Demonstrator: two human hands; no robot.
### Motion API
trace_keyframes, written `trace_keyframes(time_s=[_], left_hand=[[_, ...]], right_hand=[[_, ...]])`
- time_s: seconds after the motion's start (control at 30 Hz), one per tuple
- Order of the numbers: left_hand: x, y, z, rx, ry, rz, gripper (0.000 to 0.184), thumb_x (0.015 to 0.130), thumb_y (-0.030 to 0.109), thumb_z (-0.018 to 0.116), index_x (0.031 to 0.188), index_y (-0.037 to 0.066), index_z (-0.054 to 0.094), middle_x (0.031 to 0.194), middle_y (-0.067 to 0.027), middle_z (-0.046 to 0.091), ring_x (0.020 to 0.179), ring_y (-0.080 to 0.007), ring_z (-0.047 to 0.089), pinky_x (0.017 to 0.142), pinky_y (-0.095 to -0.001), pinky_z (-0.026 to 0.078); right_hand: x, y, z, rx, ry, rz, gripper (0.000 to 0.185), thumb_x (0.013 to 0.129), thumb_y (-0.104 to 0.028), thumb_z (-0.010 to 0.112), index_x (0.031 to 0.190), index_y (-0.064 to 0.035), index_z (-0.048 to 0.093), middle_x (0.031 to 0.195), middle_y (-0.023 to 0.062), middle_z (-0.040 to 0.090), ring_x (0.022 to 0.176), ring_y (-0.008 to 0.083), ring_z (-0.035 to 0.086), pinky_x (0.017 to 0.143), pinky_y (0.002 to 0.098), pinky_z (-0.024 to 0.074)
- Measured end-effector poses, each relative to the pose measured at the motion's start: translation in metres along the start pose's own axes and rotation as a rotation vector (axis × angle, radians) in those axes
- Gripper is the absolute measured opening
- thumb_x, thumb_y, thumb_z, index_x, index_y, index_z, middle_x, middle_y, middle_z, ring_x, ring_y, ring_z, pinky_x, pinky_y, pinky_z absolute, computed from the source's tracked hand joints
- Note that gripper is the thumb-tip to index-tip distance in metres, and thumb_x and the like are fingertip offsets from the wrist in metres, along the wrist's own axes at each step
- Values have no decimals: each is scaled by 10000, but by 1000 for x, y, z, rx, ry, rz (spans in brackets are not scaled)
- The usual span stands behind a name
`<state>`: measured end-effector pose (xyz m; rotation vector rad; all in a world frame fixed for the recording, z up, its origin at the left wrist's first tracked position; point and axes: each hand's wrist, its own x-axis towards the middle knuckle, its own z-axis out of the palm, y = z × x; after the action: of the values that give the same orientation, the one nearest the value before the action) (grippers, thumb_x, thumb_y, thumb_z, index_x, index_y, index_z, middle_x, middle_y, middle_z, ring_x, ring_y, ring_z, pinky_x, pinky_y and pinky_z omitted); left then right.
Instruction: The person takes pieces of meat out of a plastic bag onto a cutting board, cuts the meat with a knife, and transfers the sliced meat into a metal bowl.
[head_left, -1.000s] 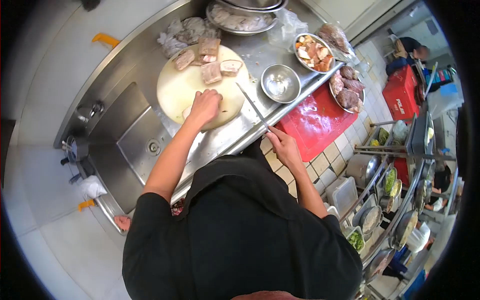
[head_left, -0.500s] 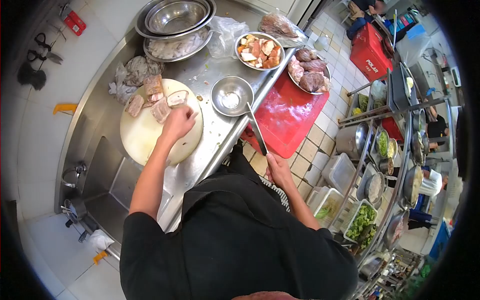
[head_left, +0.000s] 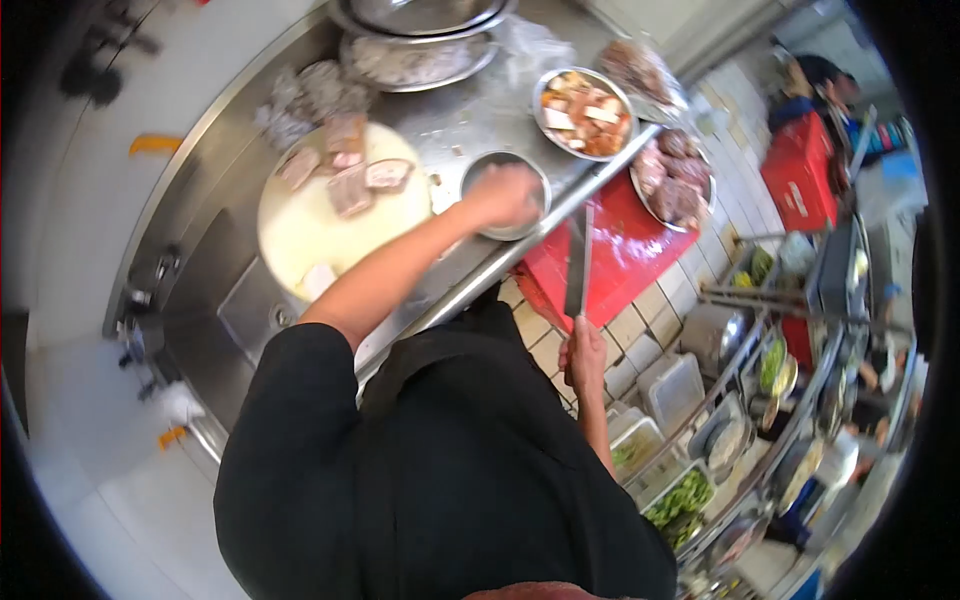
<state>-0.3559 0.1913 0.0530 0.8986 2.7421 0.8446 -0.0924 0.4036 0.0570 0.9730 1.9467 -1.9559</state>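
My left hand [head_left: 505,197] is over the small steel bowl [head_left: 497,160] at the counter's edge. Motion blurs its fingers and hides whether anything is in them. In my right hand [head_left: 584,352] is the handle of a long-bladed knife [head_left: 578,265], its blade pointing away from me above the red cutting board. Several thick chunks of meat [head_left: 350,190] rest on the far part of the round cream cutting board [head_left: 340,240]. A pale piece [head_left: 318,281] lies at that board's near edge, close to my left forearm.
Beyond the small bowl stands a bowl of cut pieces [head_left: 588,112]. A plate of dark meat [head_left: 678,180] sits on the red cutting board [head_left: 625,270]. Stacked steel bowls [head_left: 420,70] are at the back, a sink [head_left: 240,310] at left, and food-filled shelves [head_left: 740,440] at right.
My left hand has moved right from the meat on the round board to over the small bowl. The knife now points more straight ahead, and the view has shifted.
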Motion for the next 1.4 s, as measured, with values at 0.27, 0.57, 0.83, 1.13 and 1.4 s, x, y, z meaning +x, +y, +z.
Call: trace_keyframes(time_s=[0.27, 0.57, 0.83, 1.13, 1.4], left_hand=[[-157, -14, 5, -81, 266, -17, 372, 820, 218, 781, 1140, 37, 721, 1144, -153, 698, 1173, -324, 629, 1052, -553, 430], [-314, -54, -92, -15, 170, -773, 729, 677, 191, 867, 1338, 50, 595, 1317, -197, 610, 1244, -367, 573, 1072, -483, 458], [-355, -73, -53, -1249, 933, -497, 579, 821, -59, 797, 1342, 9, 554, 1275, -81, 616, 1176, -168, 624, 1026, -318, 535], [-365, -78, -60, -1660, 986, -244, 602, 816, -40, 772, 1362, 18, 526, 1321, -117, 597, 1215, -220, 614, 1093, -371, 502], [-351, -73, -58, -1257, 954, -286, 645, 739, -54, 835, 1318, 6, 558, 1320, -111, 582, 1247, -208, 579, 1087, -367, 493]], right_hand=[[18, -19, 1, -208, -95, -89, 187, 991, -187, 710, 1078, -32, 650, 590, -4, 543, 422, 89, 505, 381, 248, 375], [-8, -72, 91, -454, -528, -73, 463, 955, -177, 753, 1382, -34, 643, 656, -36, 509, 520, 58, 471, 463, 249, 404], [-29, -34, 145, -780, -603, -285, 554, 924, -283, 776, 1389, -17, 635, 1017, 195, 756, 968, 287, 732, 850, 393, 548], [-38, -44, 145, -668, -669, -20, 469, 962, -264, 746, 1368, -44, 664, 636, -15, 531, 522, 83, 507, 483, 288, 409], [-57, -58, 139, -614, -418, -122, 441, 983, -238, 713, 1363, -22, 651, 636, -14, 516, 545, 84, 500, 504, 298, 422]])
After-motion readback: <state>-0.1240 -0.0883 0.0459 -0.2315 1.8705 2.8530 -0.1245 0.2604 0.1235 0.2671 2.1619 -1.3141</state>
